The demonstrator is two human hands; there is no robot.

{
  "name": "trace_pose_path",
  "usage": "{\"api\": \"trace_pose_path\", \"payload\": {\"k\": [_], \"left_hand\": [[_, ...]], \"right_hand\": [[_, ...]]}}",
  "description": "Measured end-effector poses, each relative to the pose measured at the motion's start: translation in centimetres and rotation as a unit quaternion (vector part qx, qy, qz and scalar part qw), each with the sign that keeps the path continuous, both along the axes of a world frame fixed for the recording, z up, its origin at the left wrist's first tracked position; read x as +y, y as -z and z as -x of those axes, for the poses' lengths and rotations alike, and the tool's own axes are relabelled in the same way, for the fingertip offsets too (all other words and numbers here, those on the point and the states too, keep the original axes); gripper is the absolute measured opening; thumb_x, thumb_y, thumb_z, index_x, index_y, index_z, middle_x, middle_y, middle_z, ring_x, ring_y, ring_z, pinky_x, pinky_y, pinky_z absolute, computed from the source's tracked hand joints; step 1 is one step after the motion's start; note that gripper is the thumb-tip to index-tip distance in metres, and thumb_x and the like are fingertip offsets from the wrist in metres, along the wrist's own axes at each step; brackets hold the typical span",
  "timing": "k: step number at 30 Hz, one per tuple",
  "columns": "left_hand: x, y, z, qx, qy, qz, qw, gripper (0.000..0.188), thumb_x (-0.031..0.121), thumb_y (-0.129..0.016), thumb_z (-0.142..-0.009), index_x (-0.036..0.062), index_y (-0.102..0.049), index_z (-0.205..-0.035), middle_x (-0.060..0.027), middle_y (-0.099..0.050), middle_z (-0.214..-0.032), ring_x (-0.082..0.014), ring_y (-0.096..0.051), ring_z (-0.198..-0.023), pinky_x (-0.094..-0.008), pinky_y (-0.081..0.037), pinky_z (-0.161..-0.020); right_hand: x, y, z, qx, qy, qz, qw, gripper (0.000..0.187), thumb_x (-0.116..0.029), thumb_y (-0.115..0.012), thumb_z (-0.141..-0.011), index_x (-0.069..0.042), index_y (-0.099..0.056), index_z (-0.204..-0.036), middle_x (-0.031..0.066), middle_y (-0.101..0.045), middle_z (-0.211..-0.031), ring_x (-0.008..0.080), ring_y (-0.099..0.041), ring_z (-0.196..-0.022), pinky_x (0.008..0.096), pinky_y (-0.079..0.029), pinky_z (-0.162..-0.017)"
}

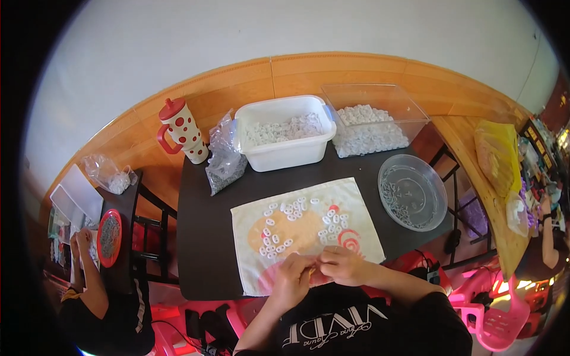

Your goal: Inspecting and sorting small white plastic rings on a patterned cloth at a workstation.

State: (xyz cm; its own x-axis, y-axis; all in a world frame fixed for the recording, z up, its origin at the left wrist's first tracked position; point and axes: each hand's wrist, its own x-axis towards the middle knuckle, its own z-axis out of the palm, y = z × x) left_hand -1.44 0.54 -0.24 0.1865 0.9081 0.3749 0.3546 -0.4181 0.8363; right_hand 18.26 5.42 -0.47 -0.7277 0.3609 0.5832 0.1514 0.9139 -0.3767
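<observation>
Over the near edge of a patterned cloth point(320, 188), my left hand point(290, 279) and my right hand point(343, 266) meet with fingertips pinched close together. Whatever sits between the fingers is too small and too covered to name; a tiny yellowish spot shows by the left fingers. Beyond the hands, small white oval pieces with two holes point(274, 244) lie scattered on the cloth's left part. A second group of the white pieces point(333, 227) rests on its right, just past my right hand.
Along the back stand a spotted tumbler point(189, 137), a bag of grey bits point(225, 172), a white tub point(285, 155) and a clear bin of white pieces point(371, 133). A round clear bowl point(424, 202) holds small metal-grey parts. Other people work at tables left and right.
</observation>
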Motion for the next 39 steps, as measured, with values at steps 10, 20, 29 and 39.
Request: {"api": "trace_pose_path", "payload": {"k": [10,20,29,39], "left_hand": [[-0.1,-0.5,0.1,0.077,-0.009,-0.082,0.994,0.019,-0.011,-0.064,-0.072,-0.0044,-0.067,-0.090,-0.0158,-0.067,-0.090,-0.0331,-0.062,-0.079,-0.0388,-0.052,-0.070],[0.3,-0.3,0.3,0.094,0.028,-0.079,0.992,0.018,-0.013,-0.061,-0.067,-0.0028,-0.060,-0.082,-0.0147,-0.062,-0.091,-0.0328,-0.057,-0.082,-0.0388,-0.049,-0.071],[0.7,-1.4,0.4,0.126,0.055,-0.077,0.988,0.024,-0.012,-0.062,-0.059,-0.0023,-0.058,-0.081,-0.0151,-0.059,-0.089,-0.0342,-0.055,-0.082,-0.0396,-0.048,-0.070],[0.0,-1.2,0.4,0.178,0.075,-0.112,0.975,0.024,-0.009,-0.061,-0.060,-0.0018,-0.057,-0.082,-0.0163,-0.054,-0.087,-0.0350,-0.052,-0.085,-0.0405,-0.048,-0.074]], "right_hand": [[-0.3,-0.6,0.1,-0.050,0.026,-0.007,0.998,0.019,-0.010,-0.067,-0.065,-0.004,-0.056,-0.079,0.0115,-0.057,-0.094,0.0281,-0.056,-0.084,0.0378,-0.047,-0.072],[0.0,-1.3,0.1,-0.040,0.004,0.046,0.998,0.019,-0.003,-0.065,-0.062,-0.002,-0.053,-0.076,0.0124,-0.054,-0.091,0.0292,-0.055,-0.083,0.0376,-0.047,-0.072],[0.3,-0.9,0.1,-0.038,-0.001,0.051,0.998,0.018,-0.002,-0.065,-0.062,-0.002,-0.053,-0.075,0.0126,-0.054,-0.090,0.0294,-0.056,-0.084,0.0385,-0.048,-0.073],[-0.1,-1.6,0.1,-0.079,-0.018,0.014,0.997,0.017,-0.006,-0.065,-0.063,-0.002,-0.052,-0.073,0.0129,-0.053,-0.088,0.0303,-0.056,-0.085,0.0393,-0.048,-0.072]]}}
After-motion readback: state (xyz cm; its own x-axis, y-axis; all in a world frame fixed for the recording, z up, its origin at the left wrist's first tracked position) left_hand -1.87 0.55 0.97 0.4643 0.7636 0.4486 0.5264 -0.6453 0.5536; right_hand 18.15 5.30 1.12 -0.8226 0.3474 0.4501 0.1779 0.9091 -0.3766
